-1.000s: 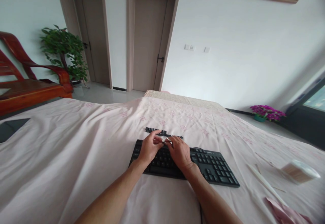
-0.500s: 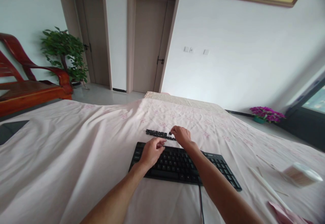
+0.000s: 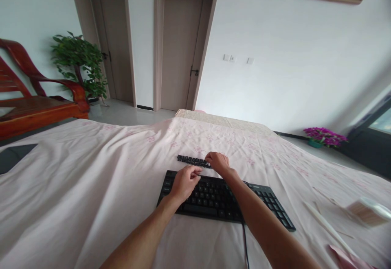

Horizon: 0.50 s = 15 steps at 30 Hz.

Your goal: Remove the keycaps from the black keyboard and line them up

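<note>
A black keyboard (image 3: 262,206) lies on the pink flowered cloth (image 3: 91,179) in front of me. Just beyond it is a row of loose black keycaps (image 3: 191,160). My left hand (image 3: 183,183) rests on the keyboard's upper left part with its fingers curled and pinched together; what they hold, if anything, is hidden. My right hand (image 3: 218,162) reaches past the keyboard to the right end of the keycap row, its fingers bent down onto the caps. A thin wire tool (image 3: 204,151) shows faintly beside that hand.
A box of cotton swabs (image 3: 368,213) and thin sticks (image 3: 326,226) lie at the right, with a pink rag (image 3: 348,259) near the bottom corner. A dark tablet (image 3: 14,157) lies at the left edge. A wooden bench (image 3: 36,106), a plant (image 3: 77,63) and doors stand behind.
A second ago both hands met over the keyboard's top edge with a small metal tool. My right hand then moved forward to the keycap row and stays there; the left stays on the keyboard.
</note>
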### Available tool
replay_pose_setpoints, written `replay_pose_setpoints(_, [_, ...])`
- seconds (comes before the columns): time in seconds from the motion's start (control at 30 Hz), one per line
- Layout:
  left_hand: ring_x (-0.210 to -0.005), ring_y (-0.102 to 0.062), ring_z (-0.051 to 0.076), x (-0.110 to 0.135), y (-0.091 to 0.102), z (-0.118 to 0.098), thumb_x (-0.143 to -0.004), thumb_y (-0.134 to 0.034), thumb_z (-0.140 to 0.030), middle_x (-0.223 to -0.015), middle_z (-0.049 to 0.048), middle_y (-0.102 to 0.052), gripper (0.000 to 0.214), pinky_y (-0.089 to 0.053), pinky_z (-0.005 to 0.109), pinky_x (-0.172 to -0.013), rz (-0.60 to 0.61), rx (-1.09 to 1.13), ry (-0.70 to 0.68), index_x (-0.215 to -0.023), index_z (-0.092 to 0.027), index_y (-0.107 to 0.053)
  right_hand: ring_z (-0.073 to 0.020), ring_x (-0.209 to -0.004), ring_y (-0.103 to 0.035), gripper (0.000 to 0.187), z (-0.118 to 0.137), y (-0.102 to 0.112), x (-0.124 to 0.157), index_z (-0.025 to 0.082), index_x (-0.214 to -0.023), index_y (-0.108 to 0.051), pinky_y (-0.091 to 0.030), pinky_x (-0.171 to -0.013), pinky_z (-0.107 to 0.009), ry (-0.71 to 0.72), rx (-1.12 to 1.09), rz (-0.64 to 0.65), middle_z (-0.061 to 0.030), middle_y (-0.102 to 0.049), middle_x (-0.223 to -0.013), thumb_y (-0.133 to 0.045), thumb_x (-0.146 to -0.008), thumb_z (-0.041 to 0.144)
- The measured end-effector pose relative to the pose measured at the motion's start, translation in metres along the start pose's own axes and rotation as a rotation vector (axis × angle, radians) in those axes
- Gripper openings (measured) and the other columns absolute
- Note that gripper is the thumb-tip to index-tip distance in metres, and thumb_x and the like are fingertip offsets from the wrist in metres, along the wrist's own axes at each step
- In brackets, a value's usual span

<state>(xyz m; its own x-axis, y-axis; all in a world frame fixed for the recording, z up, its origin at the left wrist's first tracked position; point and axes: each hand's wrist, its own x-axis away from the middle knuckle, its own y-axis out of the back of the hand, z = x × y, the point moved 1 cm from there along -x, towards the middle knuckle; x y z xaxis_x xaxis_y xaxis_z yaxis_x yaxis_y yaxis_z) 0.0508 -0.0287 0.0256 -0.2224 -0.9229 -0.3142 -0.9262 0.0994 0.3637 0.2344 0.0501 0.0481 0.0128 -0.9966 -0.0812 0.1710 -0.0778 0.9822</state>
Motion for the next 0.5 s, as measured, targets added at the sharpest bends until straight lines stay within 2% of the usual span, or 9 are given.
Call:
replay_pose_setpoints(0.37, [-0.078, -0.064, 0.013, 0.0001, -0.0004, -0.0003, -0.073, -0.054, -0.01, -0.094, 0.0021, -0.069, 0.029, -0.051, 0.025, -0.079, 0.001, -0.002, -0.016, -0.097, -0.019, -0.068, -0.018, -0.084, -0.063, 0.02, -0.0033, 0.0003, -0.0006, 0.028, -0.089, -0.072, -0.035, -0.064, -0.024, -0.003, -0.036, -0.005, -0.0014, -0.071, -0.086, -0.057, -0.082, 0.038])
replay_pose_setpoints(0.5, [-0.078, -0.064, 0.012, -0.0003, -0.0003, 0.0003, -0.074, -0.054, -0.01, -0.094, 0.0022, -0.069, 0.029, -0.051, 0.025, -0.079, 0.004, -0.009, -0.019, -0.097, -0.019, -0.068, -0.0177, -0.082, -0.062, 0.025, -0.0015, 0.0059, 0.0038, 0.027, -0.09, -0.071, -0.034, -0.062, -0.023, -0.016, -0.046, -0.035, -0.0018, -0.071, -0.085, -0.054, -0.085, 0.045])
